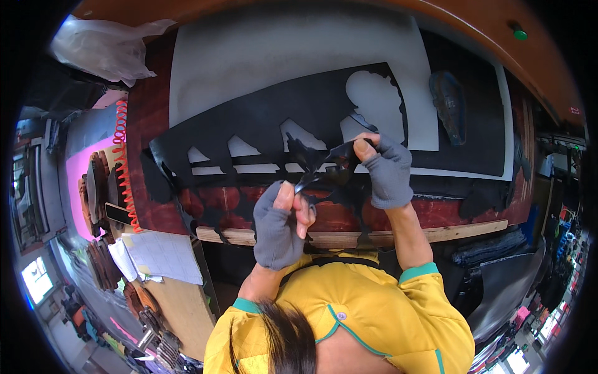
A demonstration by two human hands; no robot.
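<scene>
Left hand (278, 225) pinching black scrap (341, 153) tight, right hand (387, 169) pinching too, so it's kinda propped up between 'em; holey black sheet (261, 128) beyond both, on tabletop (156, 215).

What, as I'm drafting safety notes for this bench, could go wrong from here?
The thin, shiny black scrap pinched between the left hand and right hand could tear abruptly. Bare fingertips, poking out of the grey fabric fingerless gloves, might get scraped by its ragged edges. Pulling might also drag the broad black sheet with cut-out gaps out of place, if the two are joined, which I cannot tell.
</scene>
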